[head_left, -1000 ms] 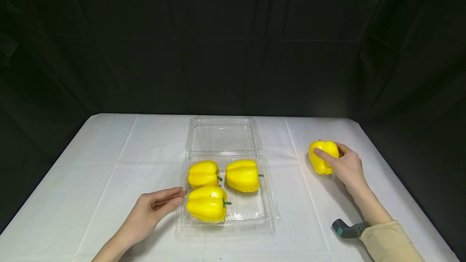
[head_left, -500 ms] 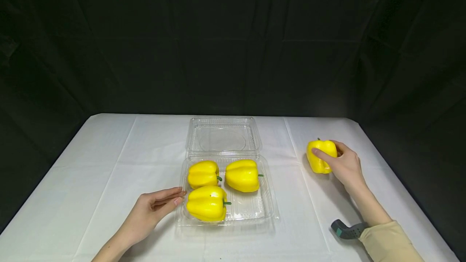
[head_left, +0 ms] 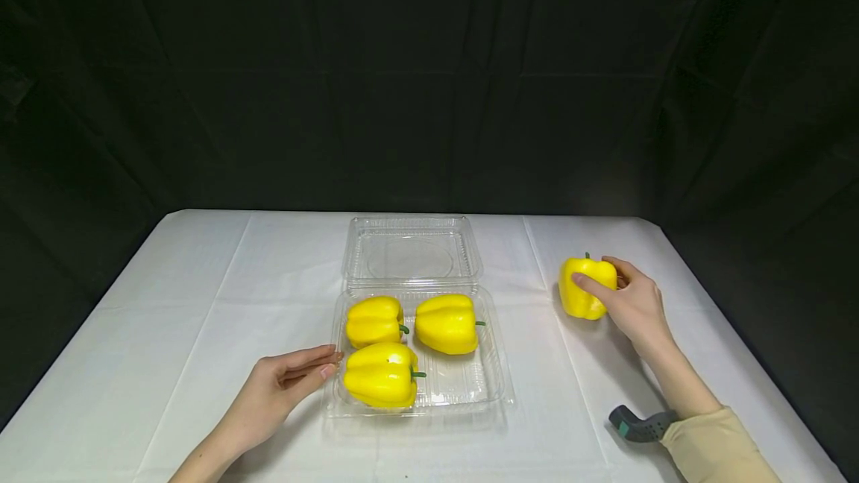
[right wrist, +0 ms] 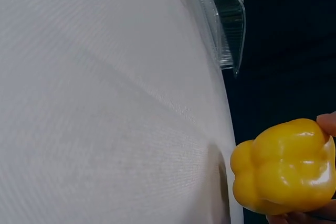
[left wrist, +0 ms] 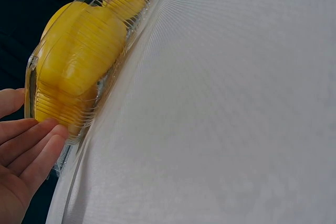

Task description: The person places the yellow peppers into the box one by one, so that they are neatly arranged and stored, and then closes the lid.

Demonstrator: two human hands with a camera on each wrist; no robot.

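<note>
My right hand [head_left: 639,305] holds a yellow bell pepper [head_left: 582,295] on the right side, thumb across its front and fingers behind. Its green stem points up. In the right wrist view this pepper [right wrist: 286,166] shows its lobed bottom, close to the table's surface. A clear plastic clamshell container [head_left: 463,386] lies opened out in the middle, with three yellow bell peppers in its base: one back left [head_left: 374,321], one back right [head_left: 447,324] and one front left [head_left: 381,376]. My left hand [head_left: 275,393] pinches the container's left rim, thumb and fingers on either side of it in the left wrist view.
The container's hinged lid [head_left: 412,250] lies flat behind the base. A white cloth covers the table [head_left: 168,334], and black curtains [head_left: 429,80] hang at the back and sides. A dark grey strap device [head_left: 640,423] sits at the right wrist by a beige sleeve [head_left: 718,442].
The pepper in my right hand has shifted slightly left and tilted, so its stem now stands up more plainly. My left hand and the container have stayed put.
</note>
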